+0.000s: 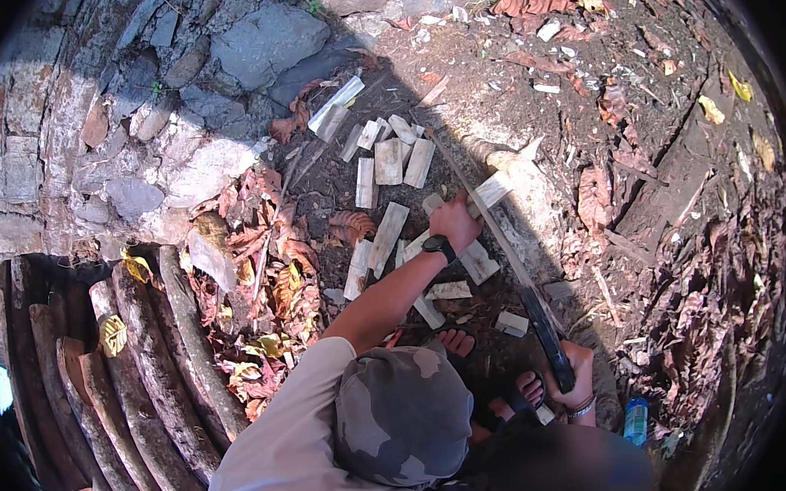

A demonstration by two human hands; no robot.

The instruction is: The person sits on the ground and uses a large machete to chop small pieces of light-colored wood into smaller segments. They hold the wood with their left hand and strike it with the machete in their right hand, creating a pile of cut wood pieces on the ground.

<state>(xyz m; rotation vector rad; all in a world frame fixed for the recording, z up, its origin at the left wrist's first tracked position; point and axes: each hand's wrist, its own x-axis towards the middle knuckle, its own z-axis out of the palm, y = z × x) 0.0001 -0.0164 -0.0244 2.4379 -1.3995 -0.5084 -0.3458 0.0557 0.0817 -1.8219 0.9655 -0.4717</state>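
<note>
A machete (515, 257) with a long blade and a black handle slants across the middle. My right hand (576, 374), wearing a bracelet, is closed around the lower end of the handle. The blade crosses just right of my left hand (455, 224), over a short pale wood piece (493, 189). My left hand, with a dark watch at the wrist, is closed on that piece; its fingertips are partly hidden. Split wood pieces (387, 236) lie around and beneath my left forearm. Several more wood pieces (388, 161) are grouped a little farther off.
Long curved logs (166, 349) are laid side by side at lower left. A rough stone wall (135, 198) runs along the left. Dry leaves (286, 302) cover ground near the logs. Sandalled feet (528, 389) are close below the blade. A blue plastic bottle (636, 421) lies right of my right hand.
</note>
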